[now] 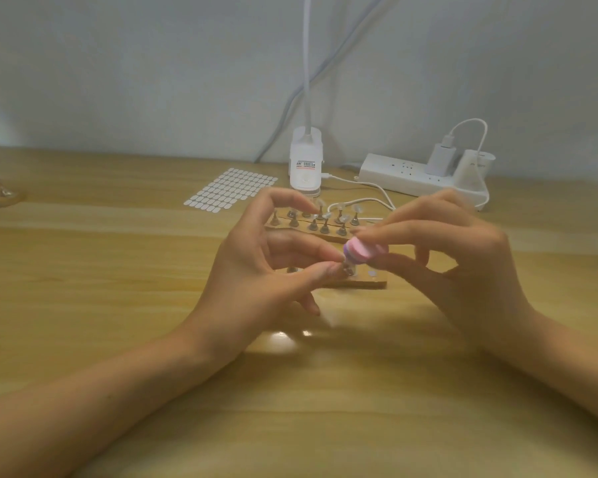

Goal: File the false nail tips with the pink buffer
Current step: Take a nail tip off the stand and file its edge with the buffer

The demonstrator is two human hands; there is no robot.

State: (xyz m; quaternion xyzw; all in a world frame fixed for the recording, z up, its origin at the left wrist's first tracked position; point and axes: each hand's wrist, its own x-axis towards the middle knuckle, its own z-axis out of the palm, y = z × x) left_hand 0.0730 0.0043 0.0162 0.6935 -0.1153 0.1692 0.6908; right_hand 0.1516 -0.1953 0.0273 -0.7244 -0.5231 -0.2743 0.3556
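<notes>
So the person is mid-filing here, as far as anyone can judge from one shot. The left hand (270, 267) has one little metal stand (348, 270) lifted off the board (366, 283) and up in front of the camera. That's probably so the tip on top can be reached from any angle without knocking the neighbours. Thumb and a fingertip pinch (328, 270) that stand tight, while the other left fingers fan out loose and touch nothing.

The right hand (463, 267) has the pink buffer (363, 252) gripped between thumb and curled fingers (394, 229), with its end sitting right on top of the stand. The nail tip itself is hidden under the buffer, so you can't tell how much of it is filed. Both forearms look to rest on the desk (118, 305), which would steady such small work.

The rest of the tips (327, 215) sit on their stands in rows on the board just behind the hands, close enough to swap one in.

Further back there's a sheet of adhesive tabs (228, 189), a lamp base (304, 163) and a power strip (411, 177).
</notes>
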